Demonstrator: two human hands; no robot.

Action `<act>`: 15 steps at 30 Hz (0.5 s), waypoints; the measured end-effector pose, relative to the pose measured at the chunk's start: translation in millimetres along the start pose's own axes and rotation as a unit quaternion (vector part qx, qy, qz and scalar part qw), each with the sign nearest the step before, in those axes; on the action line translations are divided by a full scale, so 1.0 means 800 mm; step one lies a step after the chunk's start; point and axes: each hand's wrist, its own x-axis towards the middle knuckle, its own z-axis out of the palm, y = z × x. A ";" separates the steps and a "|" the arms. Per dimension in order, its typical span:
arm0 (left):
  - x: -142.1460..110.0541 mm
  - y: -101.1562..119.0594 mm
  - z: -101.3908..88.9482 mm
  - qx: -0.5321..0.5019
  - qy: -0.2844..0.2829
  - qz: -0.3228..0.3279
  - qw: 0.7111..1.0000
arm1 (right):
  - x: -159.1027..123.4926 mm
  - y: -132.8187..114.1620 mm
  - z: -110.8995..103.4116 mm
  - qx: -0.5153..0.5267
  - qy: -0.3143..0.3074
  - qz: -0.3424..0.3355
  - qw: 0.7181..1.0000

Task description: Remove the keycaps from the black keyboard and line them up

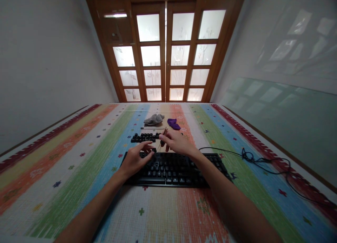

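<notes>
A black keyboard (158, 173) lies across the striped cloth in front of me, and part of its upper area looks bare of keycaps. My left hand (137, 159) is over its left end, thumb and forefinger closed around a small black keycap (154, 150). Just behind the keyboard, my right hand (177, 142) grips a slim tool with thin wires pointing down, which looks like a wire keycap puller (159, 147). The wire tips are close to the keycap. Loose black keycaps (143, 137) are set out in rows beyond my hands; my right hand hides some.
A grey cloth (154, 119) and a purple cloth (173, 123) lie farther back. From the keyboard a black cable (252, 159) runs in loops to the right. The striped tablecloth (86, 166) reaches toward wooden glazed doors (165, 53), between walls.
</notes>
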 end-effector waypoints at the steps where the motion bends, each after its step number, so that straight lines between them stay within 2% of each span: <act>1: 0.003 -0.001 -0.001 0.016 0.004 0.005 1.000 | 0.000 -0.001 -0.002 -0.013 0.011 0.003 1.000; 5: 0.018 -0.011 -0.001 0.080 -0.020 0.047 0.995 | -0.002 -0.003 -0.014 -0.040 0.061 0.021 0.997; 9: 0.038 -0.020 0.012 0.128 -0.093 0.090 0.983 | -0.005 -0.007 -0.026 -0.039 0.078 0.016 0.996; 15: 0.065 -0.026 0.033 0.194 -0.202 0.073 0.957 | -0.011 -0.019 -0.036 -0.049 0.096 0.001 0.994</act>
